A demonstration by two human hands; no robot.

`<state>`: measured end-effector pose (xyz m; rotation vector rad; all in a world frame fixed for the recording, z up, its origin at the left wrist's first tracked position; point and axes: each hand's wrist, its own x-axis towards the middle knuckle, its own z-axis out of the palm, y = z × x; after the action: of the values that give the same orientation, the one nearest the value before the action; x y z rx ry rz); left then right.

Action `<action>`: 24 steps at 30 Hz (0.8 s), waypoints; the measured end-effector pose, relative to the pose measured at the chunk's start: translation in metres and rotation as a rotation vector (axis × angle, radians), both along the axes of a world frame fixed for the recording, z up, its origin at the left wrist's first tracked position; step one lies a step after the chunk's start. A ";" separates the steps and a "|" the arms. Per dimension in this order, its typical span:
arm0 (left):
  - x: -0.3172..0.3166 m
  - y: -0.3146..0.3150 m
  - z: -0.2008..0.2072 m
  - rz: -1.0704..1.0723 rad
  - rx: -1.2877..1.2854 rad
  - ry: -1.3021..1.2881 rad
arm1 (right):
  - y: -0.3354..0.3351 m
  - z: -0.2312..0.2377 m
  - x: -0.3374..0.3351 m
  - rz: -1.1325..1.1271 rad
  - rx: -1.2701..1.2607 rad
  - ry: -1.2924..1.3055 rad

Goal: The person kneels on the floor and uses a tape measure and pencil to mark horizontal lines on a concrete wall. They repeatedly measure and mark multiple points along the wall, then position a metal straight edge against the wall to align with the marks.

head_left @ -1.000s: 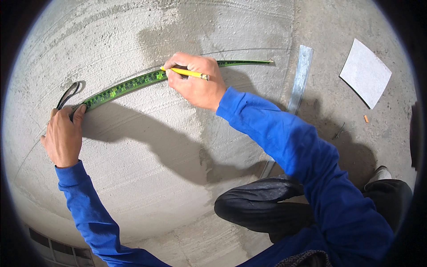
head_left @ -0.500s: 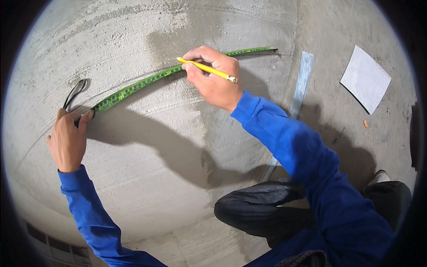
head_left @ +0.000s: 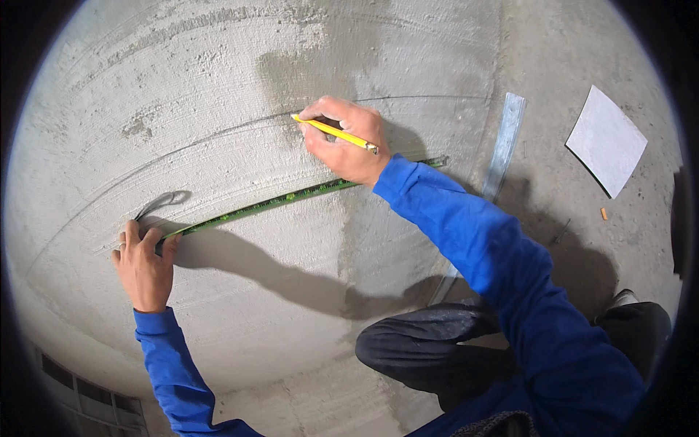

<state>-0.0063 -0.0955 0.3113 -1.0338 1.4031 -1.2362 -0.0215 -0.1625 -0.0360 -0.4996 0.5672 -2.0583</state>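
At the left, my left hand (head_left: pixel 145 266) grips a tape measure, its case mostly hidden by the fingers and a dark wrist strap (head_left: pixel 151 207) looping out above. The green tape blade (head_left: pixel 273 202) runs out to the right across the rough grey wall (head_left: pixel 240 291), passing behind my right wrist to its far end. My right hand (head_left: pixel 349 138) pinches a yellow pencil (head_left: pixel 335 132), its tip at a dark line (head_left: pixel 186 148) that curves across the wall above the blade.
A metal strip (head_left: pixel 504 142) lies along where the wall meets the floor. On the floor at the right are a pale square tile (head_left: pixel 608 142) and a small orange piece (head_left: pixel 603 213). My bent knee (head_left: pixel 393 342) is close to the wall, and a dark grille (head_left: pixel 87 397) shows at lower left.
My left hand and the tape blade have moved down, away from the curved line, the left hand also shifting right. The right hand with the pencil sits slightly lower in view.
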 end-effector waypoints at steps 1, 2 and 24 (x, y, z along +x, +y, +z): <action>0.001 0.000 0.000 0.002 0.005 0.010 | 0.000 -0.001 0.001 -0.002 0.003 0.008; 0.002 0.000 0.001 0.003 0.009 0.021 | -0.001 -0.001 0.001 -0.011 0.002 0.019; 0.004 0.001 -0.003 -0.019 -0.026 -0.008 | 0.000 0.000 -0.002 0.081 -0.008 -0.031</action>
<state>-0.0018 -0.0943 0.3087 -1.0342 1.3978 -1.2740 -0.0238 -0.1626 -0.0358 -0.4874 0.5127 -1.9883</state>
